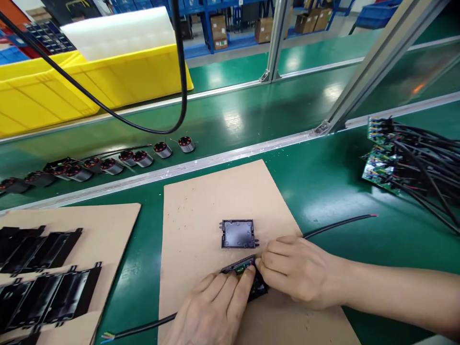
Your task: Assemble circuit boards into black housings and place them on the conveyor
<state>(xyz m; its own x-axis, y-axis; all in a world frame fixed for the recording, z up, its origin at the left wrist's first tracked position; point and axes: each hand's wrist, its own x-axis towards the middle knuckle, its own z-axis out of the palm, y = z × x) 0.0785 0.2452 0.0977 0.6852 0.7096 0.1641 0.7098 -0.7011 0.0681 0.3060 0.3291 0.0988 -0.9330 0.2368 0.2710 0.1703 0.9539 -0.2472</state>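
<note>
My left hand (212,309) and my right hand (298,273) meet over a small black housing with a green circuit board (247,274) on a brown cardboard sheet (201,211). Both hands have their fingers closed on this part, which is tilted up at its far edge. A black cable (338,223) runs out to the right from under my right hand, and another length (143,328) leads off to the lower left. A separate black plastic cover (238,234) lies flat on the cardboard just beyond the hands, untouched.
Black plastic housings (43,282) lie on a second cardboard sheet at left. A row of small motors (111,165) sits on the green conveyor belt. Wired green circuit boards (391,158) are piled at right. A yellow bin (89,81) stands behind, and a black cable hangs above.
</note>
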